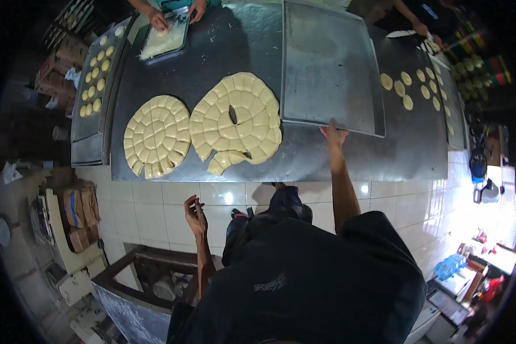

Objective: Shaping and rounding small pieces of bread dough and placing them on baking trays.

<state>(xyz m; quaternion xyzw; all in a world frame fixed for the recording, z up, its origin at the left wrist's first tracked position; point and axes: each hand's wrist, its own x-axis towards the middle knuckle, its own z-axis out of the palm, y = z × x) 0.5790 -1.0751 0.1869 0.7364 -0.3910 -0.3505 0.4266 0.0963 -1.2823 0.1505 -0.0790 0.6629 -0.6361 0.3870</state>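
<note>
One smudged grey rimmed tray (329, 69) has the right grip (334, 135) clamped on it, left grip (195, 213) apart.

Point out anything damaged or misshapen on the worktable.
The larger dough round looks odd: it has a dark gap near its middle and a ragged lower edge, unlike the smaller dough round beside it.

We look down from the wearer's head, close above the black cloth shirt (321, 275). Our fisheye view faces the dark, rectangular metal table (304, 149) just beyond.
</note>
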